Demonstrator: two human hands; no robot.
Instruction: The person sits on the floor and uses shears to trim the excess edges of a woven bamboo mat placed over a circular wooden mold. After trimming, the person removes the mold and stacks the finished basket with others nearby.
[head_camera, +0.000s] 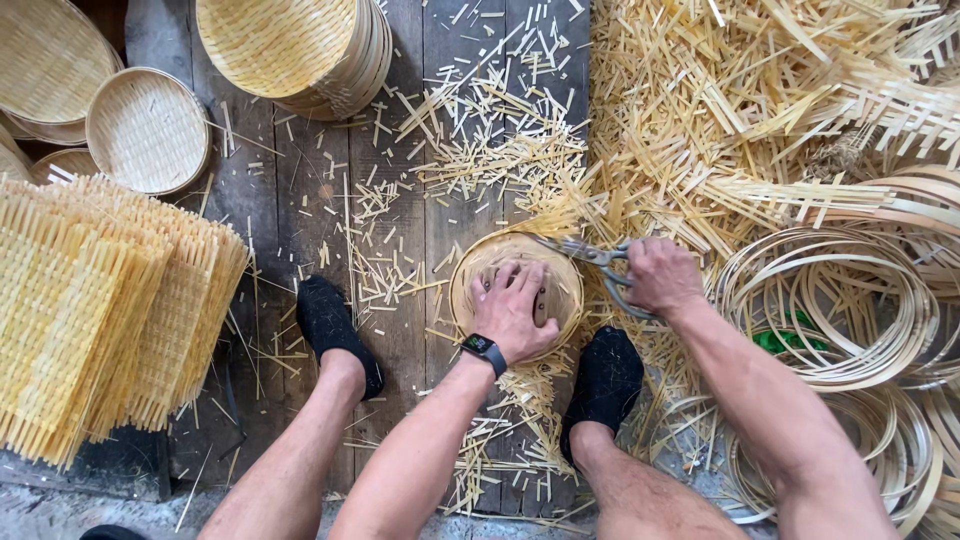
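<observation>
At lower centre, the left hand (516, 312) lay spread, pressing the small woven basket (516, 290) down; the right hand (660, 276) gripped shears (590, 255) at its rim, apparently trimming. A slip could nick the fingers (520, 280).

only screen around is the smartwatch (484, 349) on the left wrist, a small rounded-rectangle face, black and dark, on a black band, with no packages, labels or signs showing

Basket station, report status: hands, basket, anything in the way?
Left hand pressing inside basket. Right hand gripping shears at rim. Offcuts all around.
</observation>
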